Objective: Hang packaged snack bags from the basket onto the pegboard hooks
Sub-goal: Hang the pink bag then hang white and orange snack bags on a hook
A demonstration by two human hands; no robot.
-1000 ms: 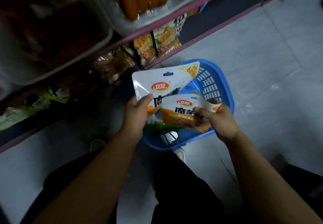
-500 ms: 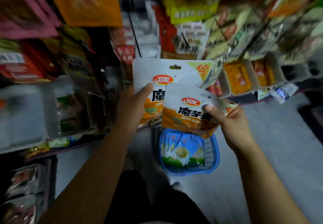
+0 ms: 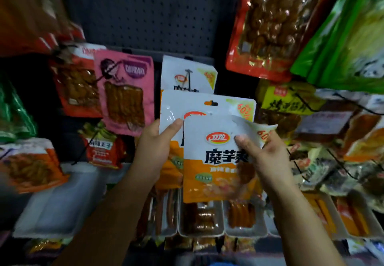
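Note:
I hold two white-and-orange snack bags in front of the pegboard [image 3: 145, 14]. My left hand [image 3: 154, 151] grips the rear bag [image 3: 224, 104] by its left edge, thumb on the front. My right hand [image 3: 264, 157] pinches the front bag [image 3: 214, 161] at its bent top right corner. The rear bag's hang hole shows at its top. A matching bag [image 3: 187, 74] hangs on a hook [image 3: 188, 78] just above them. The basket is almost out of view; only a blue sliver [image 3: 220, 264] shows at the bottom edge.
Hanging packs crowd the board: a pink one [image 3: 124, 91] and a red one [image 3: 76, 85] to the left, a big red one [image 3: 274, 22] and a green one [image 3: 345, 33] upper right. Trays of sausages [image 3: 203, 220] line the shelf below.
The view has swung up from the basket on the floor to the pegboard. Both hands have lifted their two bags up in front of the hanging matching bag.

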